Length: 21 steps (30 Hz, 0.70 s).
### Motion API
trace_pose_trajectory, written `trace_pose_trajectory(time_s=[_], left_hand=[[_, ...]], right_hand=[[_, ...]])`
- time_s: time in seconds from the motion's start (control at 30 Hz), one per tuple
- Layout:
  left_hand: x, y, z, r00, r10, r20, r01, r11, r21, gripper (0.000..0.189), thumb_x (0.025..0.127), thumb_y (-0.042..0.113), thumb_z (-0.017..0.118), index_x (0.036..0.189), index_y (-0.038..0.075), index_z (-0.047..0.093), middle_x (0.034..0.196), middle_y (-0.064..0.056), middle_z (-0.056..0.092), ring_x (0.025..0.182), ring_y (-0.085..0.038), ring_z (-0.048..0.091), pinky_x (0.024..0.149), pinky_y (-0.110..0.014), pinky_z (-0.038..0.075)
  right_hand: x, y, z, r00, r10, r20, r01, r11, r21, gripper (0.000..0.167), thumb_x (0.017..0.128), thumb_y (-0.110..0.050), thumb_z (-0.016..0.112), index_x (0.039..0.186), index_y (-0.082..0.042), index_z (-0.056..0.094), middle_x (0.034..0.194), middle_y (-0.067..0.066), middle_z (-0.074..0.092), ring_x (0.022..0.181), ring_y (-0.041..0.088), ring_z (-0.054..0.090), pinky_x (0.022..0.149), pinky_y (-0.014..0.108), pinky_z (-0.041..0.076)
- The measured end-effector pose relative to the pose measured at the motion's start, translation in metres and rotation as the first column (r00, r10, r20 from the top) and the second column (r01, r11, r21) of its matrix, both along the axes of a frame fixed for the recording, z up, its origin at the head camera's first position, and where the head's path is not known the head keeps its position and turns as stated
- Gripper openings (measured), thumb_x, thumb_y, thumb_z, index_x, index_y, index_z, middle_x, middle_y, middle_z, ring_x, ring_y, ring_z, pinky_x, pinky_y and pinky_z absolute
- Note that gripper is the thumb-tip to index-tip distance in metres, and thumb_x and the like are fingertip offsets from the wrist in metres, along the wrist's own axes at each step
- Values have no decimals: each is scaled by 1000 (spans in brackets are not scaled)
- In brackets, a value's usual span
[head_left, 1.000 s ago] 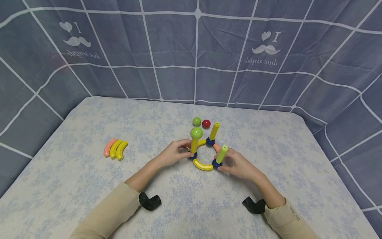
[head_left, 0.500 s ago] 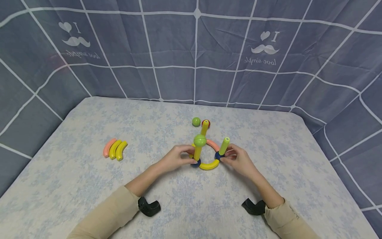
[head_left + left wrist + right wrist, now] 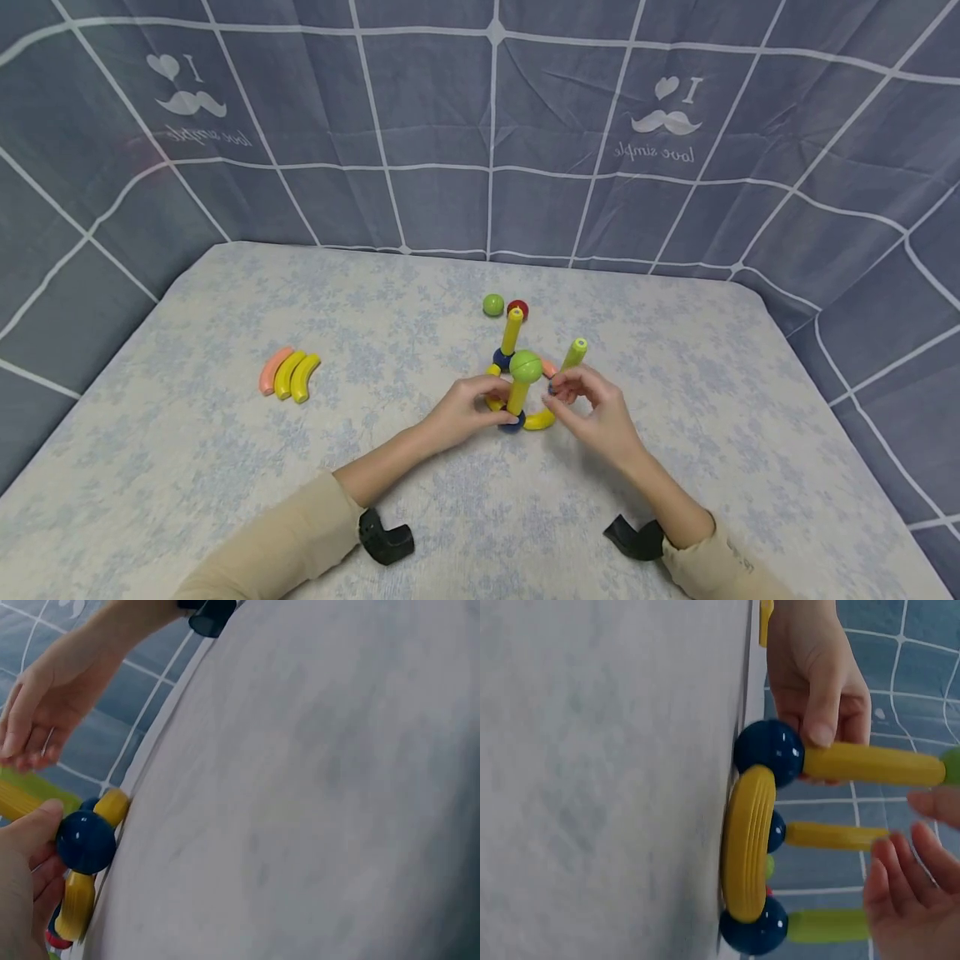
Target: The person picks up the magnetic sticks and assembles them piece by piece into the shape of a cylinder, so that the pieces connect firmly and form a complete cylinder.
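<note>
My left hand pinches one of two upright yellow sticks on the ring of three blue balls mid-table, while my right hand, unclenched and loose, hides from above the foot of one green stick and most of one ball.

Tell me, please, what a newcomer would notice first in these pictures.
Probably the green ball atop a yellow stick, near the middle of the table, draws the eye; the left hand pinches that stick by a dark blue ball, the right hand close beside. Next might come three curved pieces, one pink and two yellow, side by side on the left. Behind the table, a blue-grey cloth bears mirrored lettering.
</note>
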<state>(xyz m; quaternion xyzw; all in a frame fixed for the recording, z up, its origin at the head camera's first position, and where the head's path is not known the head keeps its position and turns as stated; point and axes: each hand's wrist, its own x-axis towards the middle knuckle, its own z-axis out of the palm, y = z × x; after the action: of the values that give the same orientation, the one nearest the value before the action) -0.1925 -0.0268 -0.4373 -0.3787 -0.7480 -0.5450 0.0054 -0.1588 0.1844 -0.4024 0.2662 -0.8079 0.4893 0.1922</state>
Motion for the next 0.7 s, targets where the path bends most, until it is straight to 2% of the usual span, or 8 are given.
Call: trace_pose_trajectory(time_s=[0.07, 0.13, 0.27, 0.37, 0.43, 0.57, 0.7], left_hand=[[3, 5, -1, 1000, 11, -16, -11, 1000, 18, 28, 73, 2, 73, 99, -3, 64, 91, -13, 66, 81, -24, 61, 74, -36, 52], [5, 10, -3, 999, 15, -36, -14, 1000, 28, 26, 73, 0, 73, 97, -4, 64, 91, -14, 65, 81, -26, 61, 72, -38, 53], [6, 12, -3, 996, 17, -90, -17, 1000, 1, 25, 73, 2, 73, 96, -3, 65, 93, -12, 65, 83, -23, 61, 73, -31, 52], [1, 6, -3, 992, -11, -122, 3, 997, -72, 26, 75, 9, 74, 97, 0, 66, 95, -8, 65, 87, -18, 60, 76, -24, 51], [-3, -1, -1, 989, -41, -145, 19, 989, -149, 28, 76, 13, 74, 100, 2, 66, 100, -7, 65, 93, -18, 59, 81, -25, 49], [-9, -10, 2, 972, -93, -213, 26, 953, -301, 29, 78, 16, 72, 103, 3, 67, 106, -6, 64, 102, -19, 57, 92, -33, 43], [-12, -11, 1, 958, -115, -261, 22, 942, -334, 23, 79, 14, 71, 100, 4, 68, 105, -5, 64, 103, -20, 56, 95, -36, 41]], right_hand=[[2, -4, 1, 995, 94, 13, -94, 996, 5, 29, 70, 16, 69, 95, 6, 59, 83, 15, 59, 73, 18, 57, 62, 28, 50], [5, -9, 5, 991, 130, 31, -130, 991, 23, 32, 69, 16, 69, 98, 5, 60, 86, 16, 60, 76, 22, 57, 64, 33, 51], [12, -17, 18, 991, 122, 46, -125, 990, 69, 30, 70, 15, 69, 97, 7, 61, 88, 16, 61, 74, 25, 56, 63, 37, 50], [12, -18, 20, 992, 107, 62, -113, 989, 94, 29, 72, 12, 69, 99, 6, 61, 90, 15, 62, 74, 24, 58, 63, 35, 51], [8, -15, 12, 992, 100, 74, -108, 989, 104, 30, 72, 10, 70, 101, 6, 61, 91, 15, 63, 74, 23, 59, 63, 36, 52], [2, -11, -3, 986, 102, 131, -120, 984, 135, 31, 74, 5, 71, 103, 4, 61, 90, 12, 64, 74, 22, 61, 65, 35, 54], [-1, -10, -13, 970, 116, 214, -155, 972, 175, 22, 76, -2, 72, 96, 1, 63, 88, 9, 64, 75, 19, 62, 65, 29, 54]])
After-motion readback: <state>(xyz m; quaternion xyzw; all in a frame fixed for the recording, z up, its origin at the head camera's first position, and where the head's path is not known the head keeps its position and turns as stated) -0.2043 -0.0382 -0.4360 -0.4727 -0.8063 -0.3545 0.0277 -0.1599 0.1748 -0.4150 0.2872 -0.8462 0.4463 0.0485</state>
